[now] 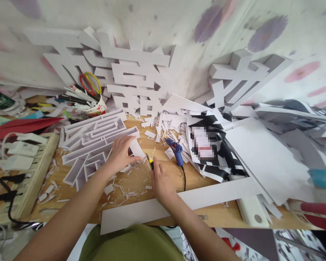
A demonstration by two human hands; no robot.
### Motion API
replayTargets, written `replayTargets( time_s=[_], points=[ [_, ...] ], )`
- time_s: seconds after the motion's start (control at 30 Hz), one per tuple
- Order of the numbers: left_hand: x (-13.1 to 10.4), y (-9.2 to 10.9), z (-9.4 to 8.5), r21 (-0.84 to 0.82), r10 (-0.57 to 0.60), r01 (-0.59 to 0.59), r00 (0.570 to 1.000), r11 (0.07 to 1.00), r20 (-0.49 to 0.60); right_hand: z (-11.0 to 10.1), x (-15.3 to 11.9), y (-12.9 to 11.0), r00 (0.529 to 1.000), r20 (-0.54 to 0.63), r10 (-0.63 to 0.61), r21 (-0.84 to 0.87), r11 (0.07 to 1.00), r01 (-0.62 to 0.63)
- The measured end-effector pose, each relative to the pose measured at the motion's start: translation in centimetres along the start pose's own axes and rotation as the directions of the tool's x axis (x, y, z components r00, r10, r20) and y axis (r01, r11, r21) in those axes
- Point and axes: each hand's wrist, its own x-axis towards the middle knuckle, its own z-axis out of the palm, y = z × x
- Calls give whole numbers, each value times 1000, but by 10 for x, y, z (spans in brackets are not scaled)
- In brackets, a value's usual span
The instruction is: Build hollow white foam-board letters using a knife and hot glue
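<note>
At the far left of the frame, a cream power strip (35, 188) carries white adapters and black plugs, below a red sheet (24, 127). Left of centre lies the white card form (97, 146), open-topped, its thin upright walls making narrow channels, slanted bays and small boxes, smooth and matt. Above it, a patterned cup (100, 108) is crammed with pens and looped red and yellow handles. Chunky white block shapes (138, 72) lean against the flowered backdrop at the top.

At the form's right edge, the left hand (122, 154) has thumb and fingers narrowed on a flat white piece of card (137, 148). Just right, at centre, the right hand (161, 181) grips a yellow-and-black knife (151, 162), its blade pointing towards that piece. Curled slivers litter the wood-grain table (136, 204). Further right come a blue plastic glue gun (178, 152), a glossy black-and-white sheet (214, 168) and broad, stiff white sheets (263, 156).
</note>
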Motion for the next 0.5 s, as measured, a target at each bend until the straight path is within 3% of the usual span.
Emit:
replayTargets(
  time_s=[0.2, 0.5],
  points=[
    [0, 2, -1, 8, -6, 6, 1000, 1000, -4, 6, 1, -2, 1000, -24, -13, -17, 1000, 12],
    [0, 5, -4, -18, -17, 17, 1000, 1000, 21, 14, 8, -3, 998, 40, 38, -122, 992, -33]
  ],
)
